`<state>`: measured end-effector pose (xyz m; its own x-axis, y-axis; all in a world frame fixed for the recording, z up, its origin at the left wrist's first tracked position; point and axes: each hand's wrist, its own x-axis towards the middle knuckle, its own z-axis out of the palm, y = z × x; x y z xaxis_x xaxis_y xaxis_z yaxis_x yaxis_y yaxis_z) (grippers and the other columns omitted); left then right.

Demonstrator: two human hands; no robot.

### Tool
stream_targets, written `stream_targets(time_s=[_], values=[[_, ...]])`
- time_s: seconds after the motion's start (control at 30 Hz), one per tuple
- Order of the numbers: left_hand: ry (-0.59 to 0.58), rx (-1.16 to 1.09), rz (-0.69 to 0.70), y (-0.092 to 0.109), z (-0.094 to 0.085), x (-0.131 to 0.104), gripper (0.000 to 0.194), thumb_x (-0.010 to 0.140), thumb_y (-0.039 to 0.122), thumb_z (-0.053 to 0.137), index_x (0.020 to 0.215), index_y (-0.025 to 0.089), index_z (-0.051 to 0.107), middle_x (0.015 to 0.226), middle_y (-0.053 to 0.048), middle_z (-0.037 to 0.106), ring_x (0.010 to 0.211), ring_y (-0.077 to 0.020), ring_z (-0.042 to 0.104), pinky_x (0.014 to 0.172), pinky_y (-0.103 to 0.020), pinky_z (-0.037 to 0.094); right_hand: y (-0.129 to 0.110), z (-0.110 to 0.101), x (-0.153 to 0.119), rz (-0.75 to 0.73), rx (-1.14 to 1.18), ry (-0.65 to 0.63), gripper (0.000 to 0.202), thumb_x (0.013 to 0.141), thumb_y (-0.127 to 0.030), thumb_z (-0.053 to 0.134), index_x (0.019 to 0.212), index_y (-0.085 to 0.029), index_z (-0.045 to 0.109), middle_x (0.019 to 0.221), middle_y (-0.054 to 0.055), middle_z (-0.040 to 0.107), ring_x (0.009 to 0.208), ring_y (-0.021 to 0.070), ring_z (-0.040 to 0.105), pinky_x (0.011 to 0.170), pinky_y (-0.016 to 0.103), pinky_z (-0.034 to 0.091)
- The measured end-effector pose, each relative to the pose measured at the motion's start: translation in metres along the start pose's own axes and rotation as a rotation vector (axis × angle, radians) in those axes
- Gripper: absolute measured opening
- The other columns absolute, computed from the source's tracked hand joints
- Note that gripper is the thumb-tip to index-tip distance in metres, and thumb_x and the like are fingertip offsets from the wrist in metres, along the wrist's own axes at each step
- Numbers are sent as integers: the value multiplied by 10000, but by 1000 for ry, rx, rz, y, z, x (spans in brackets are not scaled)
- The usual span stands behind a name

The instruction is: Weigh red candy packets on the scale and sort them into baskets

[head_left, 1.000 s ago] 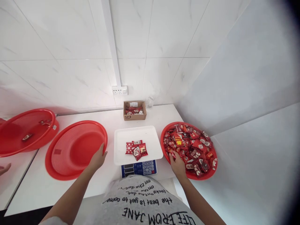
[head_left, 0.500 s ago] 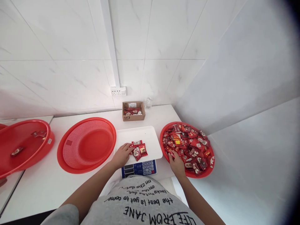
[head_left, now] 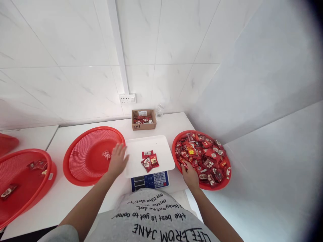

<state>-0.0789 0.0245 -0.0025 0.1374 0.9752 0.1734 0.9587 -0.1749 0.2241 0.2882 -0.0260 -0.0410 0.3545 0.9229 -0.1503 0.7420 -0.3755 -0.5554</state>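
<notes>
My left hand point(head_left: 118, 159) is over the right rim of the red perforated basket point(head_left: 68, 158), fingers stretched out, nothing in it. A red snack packet point(head_left: 106, 154), blurred, shows inside that basket just left of my fingers. My right hand point(head_left: 189, 175) is at the near left rim of a full red basket point(head_left: 176, 136), closed on a small red-and-white packet point(head_left: 185, 165). Heaped red and brown snack packets point(head_left: 208, 154) fill this basket. Between my hands, three red packets point(head_left: 150, 160) lie on the white scale tray point(head_left: 133, 144).
The scale's blue keypad point(head_left: 150, 181) sticks out below the tray. Behind stand a cardboard box point(head_left: 144, 126) of packets and a clear plastic bottle point(head_left: 159, 111). Another red basket point(head_left: 51, 168) with a few packets is at far left, with a red container point(head_left: 8, 143) behind it.
My left hand has moved left from the scale tray to the basket and opened; a packet now shows there. The far-left basket has shifted nearer and lower. My right hand has hardly moved.
</notes>
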Motion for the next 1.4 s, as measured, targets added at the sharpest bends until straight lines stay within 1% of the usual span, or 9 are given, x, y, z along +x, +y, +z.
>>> stream_targets(time_s=[0.13,0.23,0.43,0.67,0.8,0.93,1.1,1.23,1.4], values=[[-284,-62,429,52,27,6,676,798,580,463,1382,274,312,1490,-100,220,1367,-294,158,1081,-484,175,2,1,0,-21,7,3,492,845,-442,329,1181,-151,539,1139,126,606,1031,241,566,848,349,428],[-405,-49,561,75,38,21,810,693,684,515,1385,333,284,1501,-98,177,1361,-343,132,1060,-524,146,4,1,0,-55,13,-2,483,853,-429,314,1184,-154,534,1159,119,597,1055,237,554,860,350,426],[-342,14,608,82,40,38,655,767,655,436,1305,282,415,1335,-117,427,1181,-297,398,960,-446,286,3,1,0,-50,-2,-11,472,858,-428,310,1179,-167,536,1163,107,597,1038,227,564,860,342,428],[-371,2,404,94,41,39,402,814,542,467,1003,206,579,1001,-77,557,893,-214,545,701,-302,417,0,-1,-1,-44,13,-25,480,855,-426,303,1178,-154,534,1174,120,590,1062,244,554,854,356,432],[-278,-47,198,78,27,43,357,862,492,399,995,198,551,985,-56,536,790,-165,571,594,-257,411,-1,-2,-2,-32,3,-34,487,855,-429,296,1181,-152,527,1173,125,590,1055,249,558,847,361,433],[-67,-97,-117,30,-3,41,354,849,506,406,996,217,546,1016,-55,532,852,-179,568,604,-251,422,-2,-3,0,-17,-19,-59,486,854,-422,290,1186,-157,525,1181,118,587,1057,245,557,857,355,425],[32,4,-406,-28,-27,19,513,823,544,403,1185,188,475,1234,-135,475,1126,-303,463,878,-412,404,-2,-4,6,68,-80,-132,488,845,-421,300,1199,-171,525,1126,120,615,1008,245,582,824,347,431],[-151,-37,-396,-37,-19,-13,606,834,528,376,1319,164,360,1408,-158,339,1272,-311,343,979,-449,334,2,0,10,79,-85,-148,500,833,-420,309,1217,-174,517,1125,117,612,995,236,585,826,336,426],[-454,-133,-364,-29,-6,-41,586,888,496,243,1314,126,399,1255,-186,535,1085,-311,553,798,-403,466,5,1,10,86,-17,-133,512,807,-444,340,1179,-151,536,1080,131,625,971,250,587,832,357,423]])
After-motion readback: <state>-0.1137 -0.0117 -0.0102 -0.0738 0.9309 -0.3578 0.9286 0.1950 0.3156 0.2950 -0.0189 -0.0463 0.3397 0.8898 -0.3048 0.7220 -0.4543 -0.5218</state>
